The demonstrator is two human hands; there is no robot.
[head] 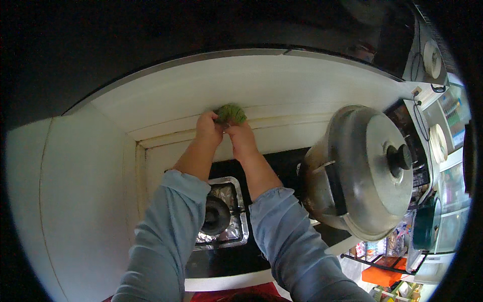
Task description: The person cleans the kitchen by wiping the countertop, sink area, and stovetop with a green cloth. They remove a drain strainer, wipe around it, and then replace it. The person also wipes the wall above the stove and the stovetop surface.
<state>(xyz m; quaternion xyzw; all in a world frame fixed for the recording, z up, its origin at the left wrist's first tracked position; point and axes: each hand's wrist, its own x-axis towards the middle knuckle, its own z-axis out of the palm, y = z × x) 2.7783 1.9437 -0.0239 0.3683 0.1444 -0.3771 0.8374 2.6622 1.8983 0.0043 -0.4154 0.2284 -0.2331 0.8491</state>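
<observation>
A bunched green cloth or scrubber (pixel 232 112) is at the pale tiled wall (pixel 294 88) behind the cooktop; its exact kind is blurred. My left hand (pixel 208 130) grips its left side, fingers curled. From below and to the right, my right hand (pixel 242 139) holds it too, close against the left. The fingertips of both hands are partly hidden. Under my forearms is the black cooktop (pixel 222 264), with a foil-lined burner (pixel 220 217) partly covered by my left sleeve.
A large lidded metal pot (pixel 368 173) with a black knob stands on the cooktop's right side. Above, a dark range hood (pixel 226 26) overhangs the wall. A side wall (pixel 86 177) bounds the left. Farther right are a microwave-like dark appliance (pixel 405 132) and a wire rack (pixel 385 264).
</observation>
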